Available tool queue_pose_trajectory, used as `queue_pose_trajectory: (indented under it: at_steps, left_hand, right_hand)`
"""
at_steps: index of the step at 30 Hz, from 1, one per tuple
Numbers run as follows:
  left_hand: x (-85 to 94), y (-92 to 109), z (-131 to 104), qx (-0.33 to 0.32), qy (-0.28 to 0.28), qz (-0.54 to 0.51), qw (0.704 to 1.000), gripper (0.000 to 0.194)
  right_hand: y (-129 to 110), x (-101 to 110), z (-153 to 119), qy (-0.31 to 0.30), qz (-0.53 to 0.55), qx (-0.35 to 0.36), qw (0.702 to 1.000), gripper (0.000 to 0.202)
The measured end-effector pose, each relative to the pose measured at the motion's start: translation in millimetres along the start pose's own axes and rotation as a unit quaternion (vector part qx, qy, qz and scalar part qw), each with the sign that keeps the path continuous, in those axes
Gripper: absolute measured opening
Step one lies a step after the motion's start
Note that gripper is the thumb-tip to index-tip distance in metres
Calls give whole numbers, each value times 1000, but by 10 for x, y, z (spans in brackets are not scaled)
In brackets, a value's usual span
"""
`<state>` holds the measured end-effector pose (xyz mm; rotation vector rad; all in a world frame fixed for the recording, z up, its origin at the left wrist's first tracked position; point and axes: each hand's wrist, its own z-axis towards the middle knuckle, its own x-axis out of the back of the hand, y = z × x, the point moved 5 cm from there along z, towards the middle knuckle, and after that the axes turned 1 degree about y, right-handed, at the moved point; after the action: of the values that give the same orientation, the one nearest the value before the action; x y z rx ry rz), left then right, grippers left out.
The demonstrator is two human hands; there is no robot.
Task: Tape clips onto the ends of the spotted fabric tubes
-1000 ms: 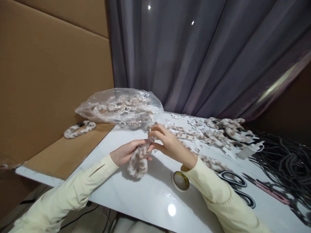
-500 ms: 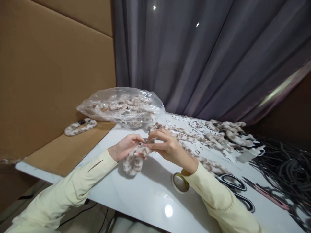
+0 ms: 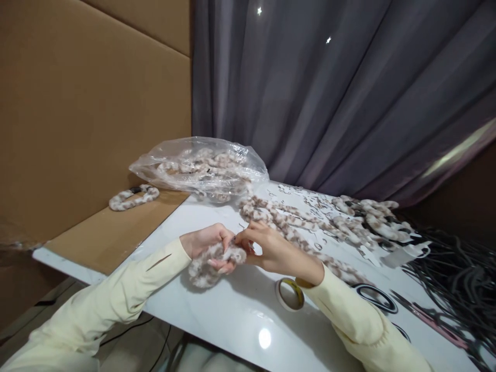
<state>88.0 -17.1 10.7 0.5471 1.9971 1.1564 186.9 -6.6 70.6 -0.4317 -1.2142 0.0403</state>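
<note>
A fluffy white-and-brown piece (image 3: 204, 268) is bunched up over the front of the table. My left hand (image 3: 212, 247) is wrapped round it, its fingertips pressed into the fur. My right hand (image 3: 260, 245) pinches at the upper right end of the piece, thumb and forefinger together beside my left thumb. Something small and dark shows between the fingertips, too small to make out. Behind my hands, long furry strips (image 3: 298, 240) of the same pattern lie across the white table (image 3: 225, 315).
A clear plastic bag (image 3: 201, 168) of furry pieces stands behind. A furry loop (image 3: 134, 198) lies on cardboard (image 3: 96, 248) at left. Rightward are a tape roll (image 3: 290, 294), pink-handled scissors (image 3: 437, 323), a white bottle (image 3: 405, 254), black cords (image 3: 457, 274) and more furry pieces (image 3: 382, 214).
The furry piece has turned and bunched further into my left hand, whose fingers now curl over it. My right hand has lowered slightly and its fingers have drawn into a pinch.
</note>
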Motion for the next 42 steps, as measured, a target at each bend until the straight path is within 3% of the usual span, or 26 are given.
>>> queue_pose_trajectory:
  at_steps: [2, 5, 6, 8, 10, 12, 16, 18, 22, 27, 29, 34, 38, 42]
  left_hand:
    - [-5, -10, -11, 11, 27, 40, 999, 31]
    - [27, 65, -81, -9, 155, 178, 972, 40]
    - [36, 125, -121, -35, 214, 252, 943, 39]
    - [-5, 270, -211, -119, 320, 407, 847, 28]
    - [-121, 329, -244, -185, 352, 517, 758, 14]
    - [-218, 274, -195, -200, 328, 566, 730, 22]
    - [-252, 86, -51, -156, 290, 559, 761, 29]
    - [-242, 41, -14, -146, 294, 557, 763, 25]
    - [-249, -3, 32, -133, 291, 587, 744, 17]
    - [-321, -67, 99, -138, 234, 651, 709, 25]
    - [-324, -96, 110, -132, 214, 645, 721, 27]
    - [-314, -146, 116, -85, 172, 590, 784, 34]
    - [-315, -153, 125, -82, 171, 528, 828, 39]
    - [-292, -190, 135, -59, 183, 543, 817, 39]
  right_hand:
    - [-2, -22, -8, -24, 8, -3, 1000, 13]
    - [40, -68, -51, -32, -8, -11, 999, 15]
    - [65, -85, -73, -30, -14, -18, 999, 14]
    - [116, -116, -124, -26, -23, -36, 999, 10]
    - [155, -130, -178, -20, -24, -49, 998, 7]
    - [179, -129, -233, -17, -24, -56, 998, 6]
    - [200, -106, -351, 0, -35, -54, 998, 4]
    - [207, -101, -414, 17, -40, -58, 997, 7]
    - [178, -94, -520, 70, -26, -56, 996, 15]
    - [196, -128, -624, 102, -2, -92, 991, 16]
    - [218, -169, -663, 94, -1, -90, 992, 17]
    - [229, -250, -719, 80, 15, -57, 995, 22]
    - [234, -251, -706, 97, 47, -92, 990, 12]
    - [242, -257, -692, 93, 76, -125, 985, 9]
